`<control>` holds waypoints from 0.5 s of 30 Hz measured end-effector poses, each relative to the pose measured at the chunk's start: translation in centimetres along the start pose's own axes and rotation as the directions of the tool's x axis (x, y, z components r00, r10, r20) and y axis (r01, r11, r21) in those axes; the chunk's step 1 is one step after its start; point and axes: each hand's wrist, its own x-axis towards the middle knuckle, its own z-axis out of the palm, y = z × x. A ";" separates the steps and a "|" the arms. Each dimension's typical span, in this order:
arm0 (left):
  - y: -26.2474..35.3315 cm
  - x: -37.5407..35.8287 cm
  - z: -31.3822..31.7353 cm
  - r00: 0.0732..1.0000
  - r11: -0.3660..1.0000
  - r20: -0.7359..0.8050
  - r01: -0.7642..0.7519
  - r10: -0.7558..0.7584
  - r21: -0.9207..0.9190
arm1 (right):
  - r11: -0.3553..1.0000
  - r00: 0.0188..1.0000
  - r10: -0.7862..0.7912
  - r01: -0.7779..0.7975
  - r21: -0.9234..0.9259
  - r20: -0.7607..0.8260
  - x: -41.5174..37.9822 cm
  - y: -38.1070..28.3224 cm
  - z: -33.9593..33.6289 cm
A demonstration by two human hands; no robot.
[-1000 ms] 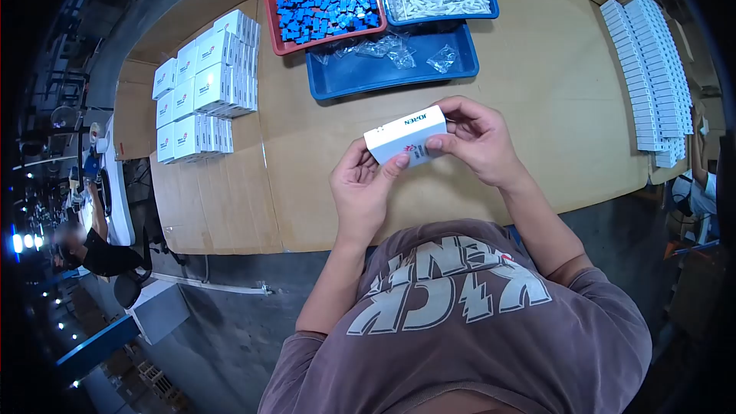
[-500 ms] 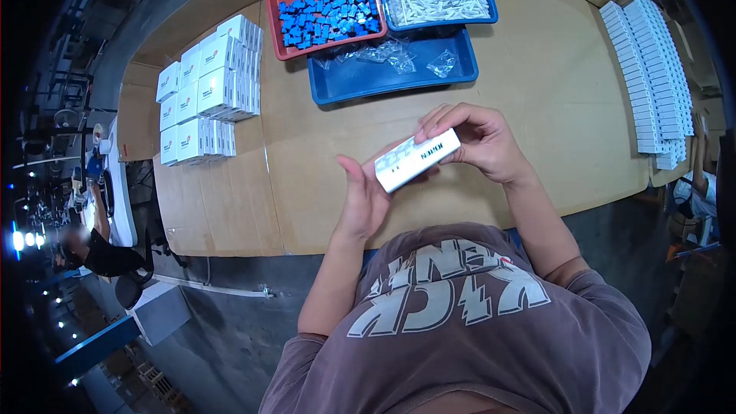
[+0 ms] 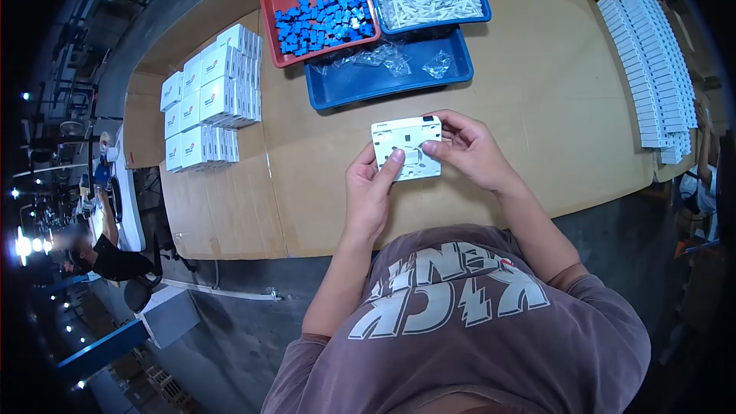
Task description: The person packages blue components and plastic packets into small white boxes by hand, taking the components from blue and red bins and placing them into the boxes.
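Observation:
A flat, square white plastic housing [image 3: 402,132] with slots, small holes and a black piece at its top edge is held between my two hands over the cardboard. My left hand [image 3: 369,188] grips its lower left side, the thumb lying across the face. On the right edge, my right hand [image 3: 477,155] has its thumb pressed on the face near the middle, with the other fingers curled behind. The far side of the housing is hidden.
Beyond my hands are a red tray [image 3: 272,0] of blue parts, a blue tray [image 3: 486,0] of white sticks, and a lower blue tray [image 3: 368,93] with clear plastic bags. Stacked white boxes [image 3: 218,100] stand left; rows of white pieces [image 3: 648,69] stand right.
The housing has been turned from its narrow, printed edge to its slotted flat face. My left hand has closed onto it with the thumb on top; my right thumb has come onto the face.

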 end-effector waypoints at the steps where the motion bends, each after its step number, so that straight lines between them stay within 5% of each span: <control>1: -0.2 0.0 0.0 0.999 0.997 0.005 -0.045 0.045 0.059 | 1.000 1.000 0.016 -0.016 -0.001 -0.011 0.0 0.3 -0.2; 12: -2.2 0.4 2.6 0.920 0.879 -0.094 -0.328 0.380 0.347 | 0.989 0.968 -0.146 0.144 -0.026 -0.204 -0.7 2.4 0.6; 15: -2.3 0.1 4.3 0.935 0.834 0.072 -0.342 0.346 0.433 | 0.977 0.964 -0.210 0.214 0.007 -0.164 -1.3 3.3 1.2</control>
